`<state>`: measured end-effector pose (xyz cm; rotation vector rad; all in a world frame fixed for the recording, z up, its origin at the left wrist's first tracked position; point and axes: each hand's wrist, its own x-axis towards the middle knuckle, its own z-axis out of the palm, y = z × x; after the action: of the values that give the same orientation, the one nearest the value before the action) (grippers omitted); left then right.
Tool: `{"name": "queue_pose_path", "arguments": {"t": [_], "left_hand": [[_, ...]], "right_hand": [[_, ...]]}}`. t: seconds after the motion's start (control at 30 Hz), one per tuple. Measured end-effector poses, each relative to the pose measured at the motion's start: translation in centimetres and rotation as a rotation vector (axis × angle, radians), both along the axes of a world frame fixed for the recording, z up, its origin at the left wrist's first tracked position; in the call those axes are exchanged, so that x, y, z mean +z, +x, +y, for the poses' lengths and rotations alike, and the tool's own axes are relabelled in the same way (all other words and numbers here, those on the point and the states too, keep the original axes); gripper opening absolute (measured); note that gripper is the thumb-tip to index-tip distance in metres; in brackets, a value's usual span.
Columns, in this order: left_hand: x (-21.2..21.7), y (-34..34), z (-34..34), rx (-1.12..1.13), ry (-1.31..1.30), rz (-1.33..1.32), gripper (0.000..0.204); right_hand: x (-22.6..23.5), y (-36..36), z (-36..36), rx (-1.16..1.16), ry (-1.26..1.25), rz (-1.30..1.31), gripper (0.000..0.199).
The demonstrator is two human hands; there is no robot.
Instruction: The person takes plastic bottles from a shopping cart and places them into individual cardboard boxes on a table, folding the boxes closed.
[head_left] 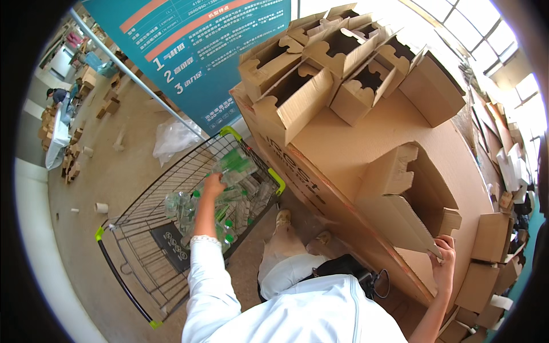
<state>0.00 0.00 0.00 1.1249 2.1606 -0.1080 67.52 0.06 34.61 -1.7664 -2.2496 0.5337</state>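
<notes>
My left hand [214, 186] reaches into a wire shopping cart [143, 200]. Its fingers are closed on the near end of a clear plastic bottle [235, 164] with green on it, though part of the grip is hidden. More clear bottles [229, 227], several with green caps, lie loose around and below this hand. On the right, my right hand [444, 251] pinches the edge of a flap on an open cardboard box [382, 197]. That box stands on a very large carton [331, 151], and its dark inside shows no contents that I can make out.
Several open cardboard boxes [311, 86] stand packed together on the far part of the large carton. A teal printed banner [211, 51] rises behind the cart. Clear plastic wrap [176, 139] lies on the floor. Stacked cartons [486, 251] are at right; a person [57, 96] is far left.
</notes>
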Motion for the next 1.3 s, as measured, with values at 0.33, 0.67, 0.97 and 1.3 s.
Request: {"name": "queue_pose_path", "arguments": {"t": [0.33,0.67,0.97,1.3], "left_hand": [[-6.0,5.0,5.6,-0.140,-0.094,0.296,0.087],[-7.6,4.1,7.3,-0.206,-0.104,0.427,0.081],[-3.7,-0.4,-0.8,0.315,0.687,-0.092,0.080],[27.6,11.9,4.2,0.298,1.441,-1.321,0.075]], "right_hand": [[-0.9,-3.7,-1.5,-0.231,0.029,0.031,0.034],[-2.3,-4.6,-1.7,-0.269,0.023,0.014,0.036],[-1.4,-4.6,-1.3,-0.145,0.087,-0.031,0.032],[-0.9,-2.1,-1.5,0.066,0.113,-0.108,0.042]]}}
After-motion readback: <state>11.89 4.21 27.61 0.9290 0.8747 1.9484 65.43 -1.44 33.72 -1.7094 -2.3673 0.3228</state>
